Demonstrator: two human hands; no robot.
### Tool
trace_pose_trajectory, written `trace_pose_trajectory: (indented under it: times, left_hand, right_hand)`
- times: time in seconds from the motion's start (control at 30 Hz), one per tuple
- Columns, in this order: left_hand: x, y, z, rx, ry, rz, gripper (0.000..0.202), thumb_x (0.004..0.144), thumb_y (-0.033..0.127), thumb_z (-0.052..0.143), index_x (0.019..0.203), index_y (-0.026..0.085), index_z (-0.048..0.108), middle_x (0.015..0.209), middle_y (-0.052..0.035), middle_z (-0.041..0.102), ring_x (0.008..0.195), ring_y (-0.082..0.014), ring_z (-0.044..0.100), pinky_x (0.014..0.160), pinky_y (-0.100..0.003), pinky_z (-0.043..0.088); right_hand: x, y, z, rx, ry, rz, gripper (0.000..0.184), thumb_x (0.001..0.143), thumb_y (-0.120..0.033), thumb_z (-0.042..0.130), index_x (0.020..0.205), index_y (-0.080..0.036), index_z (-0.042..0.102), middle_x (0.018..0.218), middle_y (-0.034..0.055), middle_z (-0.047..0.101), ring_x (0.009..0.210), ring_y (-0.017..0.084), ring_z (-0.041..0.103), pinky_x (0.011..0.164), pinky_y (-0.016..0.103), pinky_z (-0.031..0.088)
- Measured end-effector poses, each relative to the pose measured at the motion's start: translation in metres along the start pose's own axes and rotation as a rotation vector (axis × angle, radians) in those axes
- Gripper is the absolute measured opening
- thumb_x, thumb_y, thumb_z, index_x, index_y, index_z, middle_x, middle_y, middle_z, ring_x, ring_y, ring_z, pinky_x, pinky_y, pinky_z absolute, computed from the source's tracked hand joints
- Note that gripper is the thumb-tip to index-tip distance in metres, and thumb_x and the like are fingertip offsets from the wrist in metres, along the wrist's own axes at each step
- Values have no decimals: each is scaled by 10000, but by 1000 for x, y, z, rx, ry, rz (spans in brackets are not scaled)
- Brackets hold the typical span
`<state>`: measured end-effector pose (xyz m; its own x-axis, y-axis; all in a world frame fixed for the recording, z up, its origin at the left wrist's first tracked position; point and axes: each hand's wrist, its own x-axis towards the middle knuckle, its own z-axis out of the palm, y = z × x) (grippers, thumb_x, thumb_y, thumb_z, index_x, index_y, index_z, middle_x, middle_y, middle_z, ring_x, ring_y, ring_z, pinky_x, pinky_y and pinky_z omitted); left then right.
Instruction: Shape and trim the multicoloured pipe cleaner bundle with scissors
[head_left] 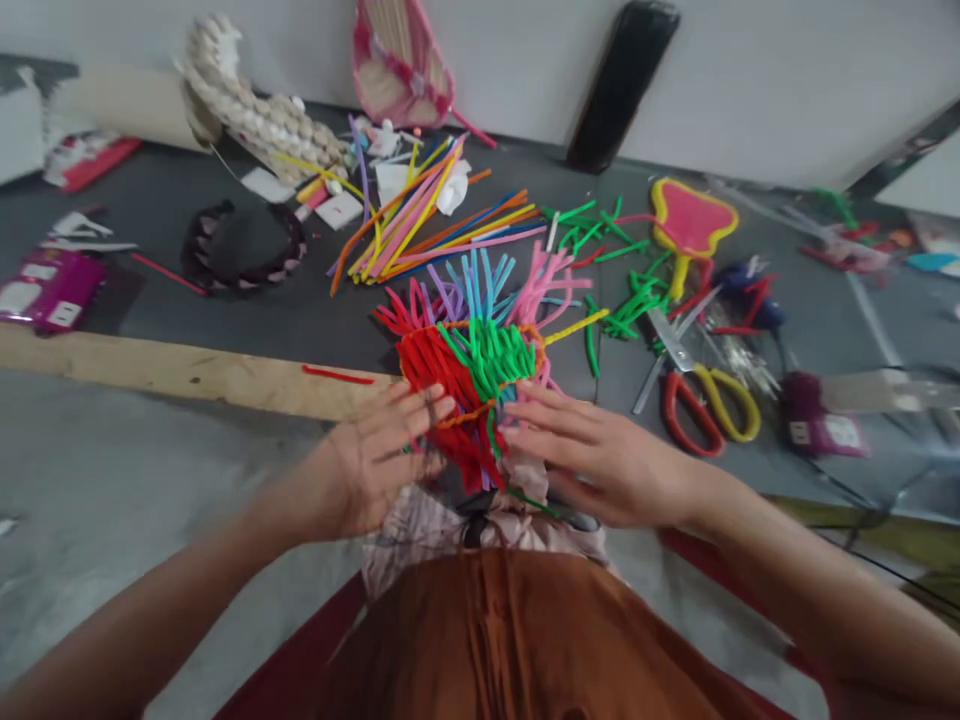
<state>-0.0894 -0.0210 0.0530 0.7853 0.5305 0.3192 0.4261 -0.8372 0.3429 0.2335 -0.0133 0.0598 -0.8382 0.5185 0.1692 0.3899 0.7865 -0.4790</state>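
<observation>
A craft piece of bent pipe cleaners (pixel 495 355) lies at the table's front edge, red on the left and green on the right, with an orange outline. Blue, purple and pink ends fan out from its far side. At its left lower edge is my left hand (pixel 375 460), fingers stretched and palm partly turned up. My right hand (pixel 607 450) lies flat with straight fingers along the right lower edge. Both hands are slightly blurred, and neither grips anything. One yellow pipe cleaner (pixel 576 327) sticks out to the right.
Loose pipe cleaners (pixel 420 220) are heaped behind the piece. Short green pieces (pixel 637 300) and scissors (pixel 697 400) with red and yellow handles lie to the right. A dark headband (pixel 244 250) and a purple packet (pixel 52 290) are on the left. A black case (pixel 622 85) leans on the wall.
</observation>
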Motion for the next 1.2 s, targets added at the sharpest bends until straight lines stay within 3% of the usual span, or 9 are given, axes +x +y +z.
trace_pose_trajectory:
  times: [0.13, 0.23, 0.33, 0.47, 0.6, 0.83, 1.0, 1.1, 1.2]
  left_hand:
    - [41, 5, -26, -15, 218, -62, 460, 954, 60, 376, 1337, 259, 535, 1449, -19, 576, 1414, -178, 455, 1189, -481, 391]
    - [80, -10, 0, 136, 17, -8, 410, 998, 99, 333, 1301, 198, 591, 1403, -41, 620, 1383, -152, 490, 1172, -396, 409]
    - [101, -26, 44, 273, -207, 10, 380, 1018, 300, 426, 1310, 132, 601, 1438, -113, 584, 1409, -223, 462, 1186, -440, 360]
    - [95, -29, 77, 329, -280, -49, 615, 980, 470, 479, 1487, 128, 416, 1574, -134, 409, 1495, -272, 308, 1231, -532, 198]
    - [92, -22, 76, 315, -291, -107, 886, 882, 693, 499, 1534, 119, 327, 1622, -160, 306, 1522, -330, 213, 1227, -609, 18]
    - [101, -23, 70, 203, -387, -131, 1219, 694, 895, 493, 1544, 50, 268, 1625, -239, 242, 1516, -393, 187, 1190, -638, -64]
    - [102, -25, 67, -10, -455, 81, 1183, 738, 821, 532, 1579, 82, 148, 1623, -205, 273, 1528, -321, 197, 1218, -568, -32]
    - [105, -26, 70, -34, -483, 159, 961, 870, 723, 462, 1580, 136, 189, 1638, -151, 254, 1538, -265, 182, 1234, -527, -38]
    - [108, -24, 76, 23, -472, 136, 941, 855, 744, 477, 1565, 165, 260, 1644, -124, 240, 1544, -289, 148, 1224, -568, -70]
  right_hand:
    - [-44, 24, -27, -55, 295, 320, 420, 949, -132, 466, 1330, -253, 595, 1176, 78, 738, 1089, 221, 707, 918, 395, 604]
    - [-58, 45, -15, -189, 341, 433, 327, 955, -156, 469, 1181, -234, 693, 1042, 74, 768, 933, 222, 744, 812, 369, 628]
    - [-53, 55, 6, -202, 337, 391, 301, 958, -150, 479, 1152, -205, 702, 1036, 95, 755, 943, 219, 729, 816, 357, 623]
    - [-34, 57, 22, -171, 341, 301, 339, 959, -144, 484, 1249, -194, 652, 1078, 117, 707, 978, 223, 687, 856, 376, 607]
    - [-7, 61, 18, -185, 189, 151, 366, 968, -177, 486, 1310, -115, 599, 1205, 167, 646, 1073, 263, 608, 927, 423, 572]
    - [13, 67, 10, -227, 36, 70, 190, 969, -192, 495, 994, -150, 679, 1198, 146, 643, 989, 251, 544, 817, 382, 565]
    - [-16, 42, 19, -189, 59, 59, 222, 999, -194, 450, 975, -150, 666, 942, 94, 691, 901, 209, 569, 796, 325, 537]
    - [-32, 24, 25, -221, 74, 123, 296, 997, -170, 422, 1189, -132, 644, 1003, 110, 696, 946, 222, 588, 796, 345, 541]
    - [-43, 16, 32, -228, 93, 150, 258, 970, -161, 478, 1122, -181, 684, 1004, 96, 688, 906, 210, 597, 748, 333, 538]
